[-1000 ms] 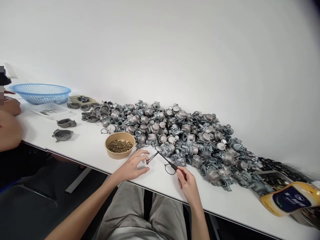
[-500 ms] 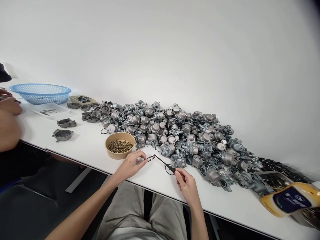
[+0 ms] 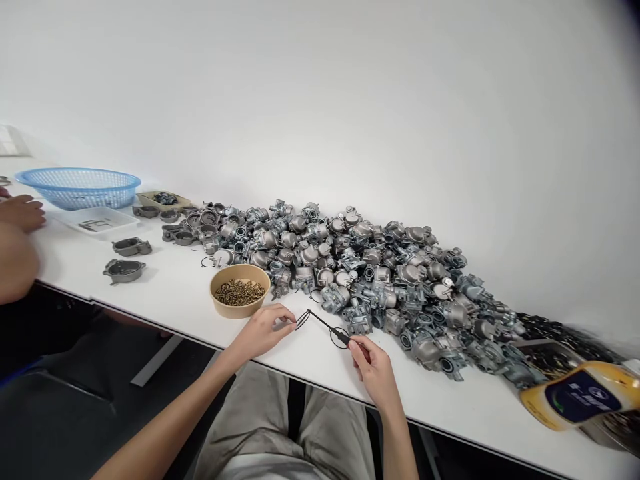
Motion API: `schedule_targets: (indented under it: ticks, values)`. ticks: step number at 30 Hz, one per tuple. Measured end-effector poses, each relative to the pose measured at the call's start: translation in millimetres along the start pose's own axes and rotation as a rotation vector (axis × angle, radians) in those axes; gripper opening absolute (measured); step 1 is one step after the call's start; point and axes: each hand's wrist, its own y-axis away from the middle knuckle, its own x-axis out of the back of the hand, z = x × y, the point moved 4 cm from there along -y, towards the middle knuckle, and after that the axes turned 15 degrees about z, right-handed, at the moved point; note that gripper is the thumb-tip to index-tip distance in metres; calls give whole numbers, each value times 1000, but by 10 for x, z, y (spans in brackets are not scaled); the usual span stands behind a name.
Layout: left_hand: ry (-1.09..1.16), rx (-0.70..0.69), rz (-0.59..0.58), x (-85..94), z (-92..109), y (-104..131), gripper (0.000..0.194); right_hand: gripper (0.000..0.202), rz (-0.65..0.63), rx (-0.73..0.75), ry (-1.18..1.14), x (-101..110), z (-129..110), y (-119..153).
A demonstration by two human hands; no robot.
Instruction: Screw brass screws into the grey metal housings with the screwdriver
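Thumb and fingers of my left hand (image 3: 267, 330) pinch a thin black rubber ring (image 3: 303, 320), which stands out from the fingertips towards the right. My right hand (image 3: 373, 367) grips the dark handle of a slim pick-like tool (image 3: 327, 327); its exact kind I cannot make out. The tool's tip touches or nearly touches the ring. Another black ring (image 3: 333, 331) is seen around or behind the tool's handle; which of these I cannot tell. Just beyond both hands lies a heap of metal carburetors (image 3: 345, 267). A round tan bowl (image 3: 237, 311) of brass-coloured small parts stands beside my left hand.
On the left are loose metal bowl-shaped castings (image 3: 125, 270), a white tray (image 3: 105, 228) and a blue basket (image 3: 80, 172). Another person's hand (image 3: 23, 213) rests at the far left. A yellow bottle (image 3: 575, 393) lies at the right, near a dark heap (image 3: 565, 333).
The ring in my left hand has tilted more upright near the tool's tip. At the far left, the other person's hand has shifted and the dark shape above it has left the view.
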Motion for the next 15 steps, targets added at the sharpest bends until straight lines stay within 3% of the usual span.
schedule_targets:
  ticks: [7, 15]
  values:
    - [29, -45, -78, -9, 43, 3, 23, 47, -22, -7, -40, -3, -24, 7]
    - [45, 8, -77, -19, 26, 1, 27, 46, -36, -16, -72, -4, 22, 0]
